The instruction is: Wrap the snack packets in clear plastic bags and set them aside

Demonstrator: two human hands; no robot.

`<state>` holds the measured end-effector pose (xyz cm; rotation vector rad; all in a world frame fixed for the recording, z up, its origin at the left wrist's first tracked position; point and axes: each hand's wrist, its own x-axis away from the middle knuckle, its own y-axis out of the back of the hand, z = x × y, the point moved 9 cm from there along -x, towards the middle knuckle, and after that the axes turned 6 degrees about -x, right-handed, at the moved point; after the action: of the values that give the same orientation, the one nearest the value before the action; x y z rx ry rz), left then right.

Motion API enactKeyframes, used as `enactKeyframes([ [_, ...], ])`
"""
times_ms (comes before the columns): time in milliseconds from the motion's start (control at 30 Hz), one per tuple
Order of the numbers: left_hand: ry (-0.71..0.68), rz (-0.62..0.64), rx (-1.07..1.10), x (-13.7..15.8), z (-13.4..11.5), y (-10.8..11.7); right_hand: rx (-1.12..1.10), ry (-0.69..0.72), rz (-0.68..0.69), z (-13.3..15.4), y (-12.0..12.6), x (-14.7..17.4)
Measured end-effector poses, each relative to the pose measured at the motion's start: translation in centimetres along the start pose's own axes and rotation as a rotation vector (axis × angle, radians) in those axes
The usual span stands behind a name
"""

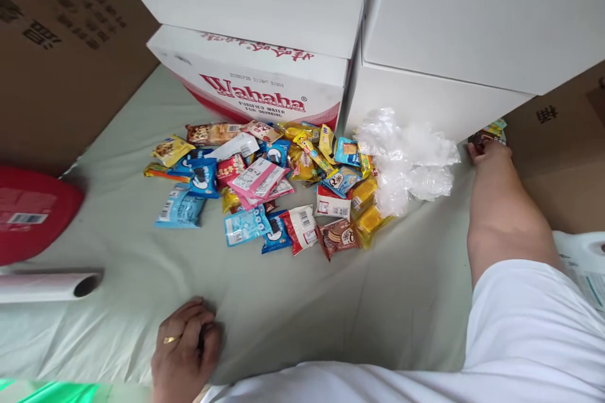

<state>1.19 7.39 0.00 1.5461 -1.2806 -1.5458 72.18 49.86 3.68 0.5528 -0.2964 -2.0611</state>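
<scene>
My left hand (185, 341) curls loosely, empty; I can't tell whether my right hand (491, 152) pinches the packet (491, 133), probably light, slippery, best held by an edge.

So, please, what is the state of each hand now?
Left hand: loosely closed, nothing visible in it.
Right hand: at some snack packets; its grip cannot be told.

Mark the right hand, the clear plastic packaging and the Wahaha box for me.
Right hand (489, 152): head view, back of the hand.
Clear plastic packaging (401, 154): head view, middle of the crumpled heap.
Wahaha box (265, 87): head view, printed front side.
</scene>
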Motion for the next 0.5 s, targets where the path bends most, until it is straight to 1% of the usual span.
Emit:
enactKeyframes([
  [67, -0.002, -0.004, -0.009, -0.2, -0.2, 0.1, -0.009, -0.139, 0.008, -1.0, 0.0, 0.1],
  [100, -0.001, -0.009, -0.008, -0.2, -0.3, 0.2, -0.021, -0.225, -0.012, -1.6, 0.4, 0.7],
  [167, 0.009, -0.022, 0.01, -0.3, -0.4, 0.4, -0.046, -0.321, -0.107, -1.8, 1.7, 2.6],
  [200, 0.014, -0.028, 0.026, -0.2, -0.4, 0.5, -0.056, -0.343, -0.178, -1.5, 2.6, 4.0],
  [267, 0.022, -0.034, 0.061, -0.1, -0.4, 0.5, -0.065, -0.339, -0.331, -0.1, 4.5, 7.7],
  [300, 0.023, -0.035, 0.078, 0.0, -0.4, 0.5, -0.066, -0.311, -0.39, 1.1, 5.2, 9.9],
  [367, 0.023, -0.04, 0.108, 0.2, -0.3, 0.5, -0.071, -0.214, -0.42, 4.2, 5.5, 14.9],
  [400, 0.024, -0.043, 0.122, 0.3, -0.2, 0.4, -0.091, -0.129, -0.393, 6.2, 5.1, 17.4],
  [433, 0.025, -0.045, 0.136, 0.3, -0.2, 0.4, -0.089, -0.016, -0.29, 8.5, 3.9, 19.7],
  [500, 0.026, -0.045, 0.164, 0.4, -0.1, 0.4, 0.023, 0.199, 0.063, 12.7, -0.5, 24.1],
])
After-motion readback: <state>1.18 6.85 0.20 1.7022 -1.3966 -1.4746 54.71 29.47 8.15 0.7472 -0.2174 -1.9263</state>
